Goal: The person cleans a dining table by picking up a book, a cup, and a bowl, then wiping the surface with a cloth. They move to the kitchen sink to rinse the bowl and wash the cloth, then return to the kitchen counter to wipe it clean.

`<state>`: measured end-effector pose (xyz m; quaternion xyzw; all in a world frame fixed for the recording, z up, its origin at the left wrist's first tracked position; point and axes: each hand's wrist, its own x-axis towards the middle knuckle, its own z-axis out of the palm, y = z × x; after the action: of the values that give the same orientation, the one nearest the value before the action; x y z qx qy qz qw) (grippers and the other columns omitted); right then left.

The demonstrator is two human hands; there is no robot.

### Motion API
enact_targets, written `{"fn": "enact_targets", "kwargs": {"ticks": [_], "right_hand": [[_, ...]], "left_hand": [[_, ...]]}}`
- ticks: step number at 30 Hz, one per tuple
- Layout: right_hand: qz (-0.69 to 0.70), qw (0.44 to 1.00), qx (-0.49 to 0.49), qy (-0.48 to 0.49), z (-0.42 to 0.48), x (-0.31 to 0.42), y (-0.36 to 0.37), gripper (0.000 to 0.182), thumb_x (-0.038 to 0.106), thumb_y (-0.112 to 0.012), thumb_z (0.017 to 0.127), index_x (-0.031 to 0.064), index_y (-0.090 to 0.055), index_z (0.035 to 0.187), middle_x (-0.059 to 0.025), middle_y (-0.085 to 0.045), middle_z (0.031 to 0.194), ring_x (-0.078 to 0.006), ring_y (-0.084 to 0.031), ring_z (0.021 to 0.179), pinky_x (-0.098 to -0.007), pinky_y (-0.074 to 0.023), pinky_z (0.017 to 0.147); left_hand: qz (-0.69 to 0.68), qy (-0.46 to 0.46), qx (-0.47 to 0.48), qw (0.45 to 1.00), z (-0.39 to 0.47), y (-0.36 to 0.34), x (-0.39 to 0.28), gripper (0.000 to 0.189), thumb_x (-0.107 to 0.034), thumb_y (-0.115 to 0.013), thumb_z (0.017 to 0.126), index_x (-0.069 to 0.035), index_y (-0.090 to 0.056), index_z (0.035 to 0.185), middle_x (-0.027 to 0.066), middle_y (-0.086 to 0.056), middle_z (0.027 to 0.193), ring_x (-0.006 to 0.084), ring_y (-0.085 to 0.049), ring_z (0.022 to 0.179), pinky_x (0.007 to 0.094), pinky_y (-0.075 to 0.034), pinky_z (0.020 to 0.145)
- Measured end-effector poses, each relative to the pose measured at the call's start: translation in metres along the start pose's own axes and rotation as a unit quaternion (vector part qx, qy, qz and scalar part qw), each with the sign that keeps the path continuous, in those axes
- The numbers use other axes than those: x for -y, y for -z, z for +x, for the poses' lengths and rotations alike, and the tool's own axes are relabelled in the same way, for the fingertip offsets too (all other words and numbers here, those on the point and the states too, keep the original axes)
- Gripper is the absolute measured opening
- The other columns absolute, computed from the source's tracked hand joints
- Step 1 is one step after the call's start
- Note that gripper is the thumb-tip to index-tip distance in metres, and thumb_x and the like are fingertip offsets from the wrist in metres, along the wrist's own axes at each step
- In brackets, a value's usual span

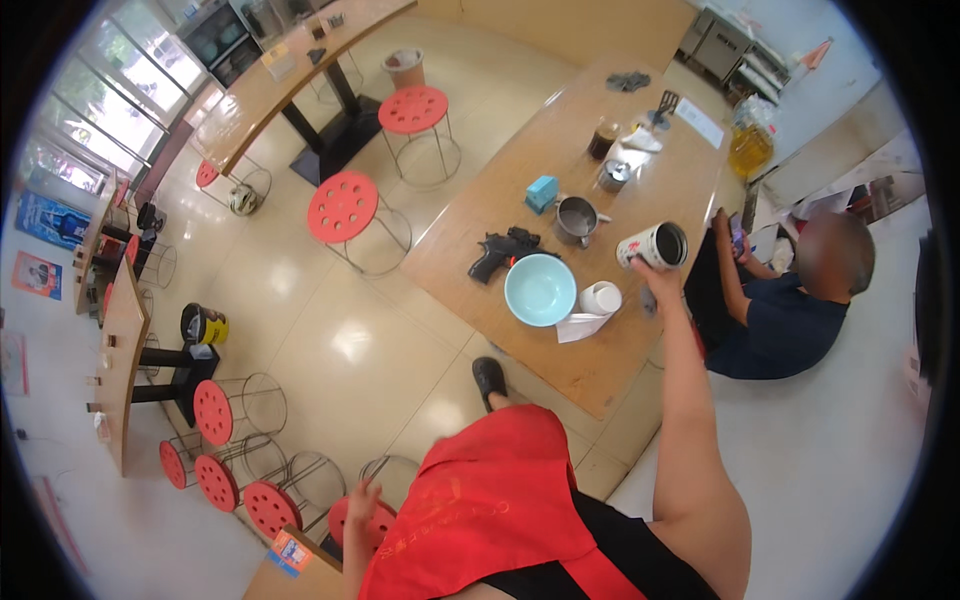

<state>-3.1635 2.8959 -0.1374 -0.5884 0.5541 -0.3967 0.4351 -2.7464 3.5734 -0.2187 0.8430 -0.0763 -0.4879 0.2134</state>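
Note:
My right hand [660,285] grips a white printed canister [634,249] with a dark interior, tilted above the right side of the wooden table [465,247]. To its left, a stack of white paper cups [601,298] lies by a white napkin [581,328]. A light blue bowl [540,290] sits beside them, partly covering a black pistol-shaped object [495,253]. Behind the bowl are a metal cup with a handle [576,219] and a small blue box [541,193]. My left hand [364,501] hangs low over a red stool [386,525], holding nothing visible.
A seated person [780,315] holds a phone [738,232] at the table's right side. Farther along stand a metal can [615,175], a jar of dark liquid [602,141] and a black slotted spatula [664,103]. Red stools [343,206] and a yellow-black bucket [214,327] occupy the floor leftward.

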Motion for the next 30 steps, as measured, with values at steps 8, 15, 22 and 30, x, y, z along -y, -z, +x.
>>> {"fn": "enact_targets", "kwargs": {"ticks": [8,15,22,30], "right_hand": [[-0.074,0.996,0.052,-0.007,0.045,-0.033,-0.022,0.045,0.016,-0.084,0.072,0.0011,-0.066,0.110,-0.0062,-0.069,0.104,-0.0151,-0.064,0.093,-0.0303,-0.0504,0.081],[-0.250,0.965,-0.053,-0.052,0.007,-0.054,-0.009,0.067,0.024,-0.081,0.076,-0.0004,-0.051,0.131,-0.0128,-0.057,0.127,-0.0205,-0.053,0.117,-0.0334,-0.0419,0.098],[-0.053,0.919,-0.130,-0.368,-0.171,-0.058,-0.078,0.030,0.039,-0.058,0.090,0.0092,-0.061,0.090,-0.0043,-0.058,0.079,-0.0164,-0.056,0.069,-0.0322,-0.0459,0.059],[0.408,0.759,-0.111,-0.494,-0.145,-0.042,-0.260,0.053,0.061,-0.047,0.091,0.0115,-0.064,0.102,-0.0086,-0.062,0.093,-0.0221,-0.055,0.086,-0.0413,-0.0466,0.071]], "left_hand": [[-0.002,-0.120,-0.110,0.987,-0.002,0.074,-0.176,0.039,-0.014,-0.056,0.094,0.001,-0.052,0.129,0.0154,-0.061,0.120,0.0216,-0.061,0.105,0.0313,-0.049,0.089],[0.065,0.028,0.039,0.997,0.078,0.073,0.018,0.038,-0.022,-0.054,0.094,0.002,-0.057,0.123,0.0112,-0.065,0.111,0.0201,-0.064,0.091,0.0342,-0.051,0.082],[0.133,0.043,0.133,0.981,0.167,0.125,-0.019,0.039,-0.026,-0.054,0.093,0.002,-0.059,0.118,0.0095,-0.068,0.095,0.0187,-0.065,0.083,0.0334,-0.051,0.076],[-0.064,-0.150,0.009,0.987,0.359,0.302,-0.184,0.033,-0.017,-0.056,0.093,0.004,-0.057,0.118,0.0073,-0.065,0.095,0.0150,-0.060,0.087,0.0296,-0.049,0.078]]}}
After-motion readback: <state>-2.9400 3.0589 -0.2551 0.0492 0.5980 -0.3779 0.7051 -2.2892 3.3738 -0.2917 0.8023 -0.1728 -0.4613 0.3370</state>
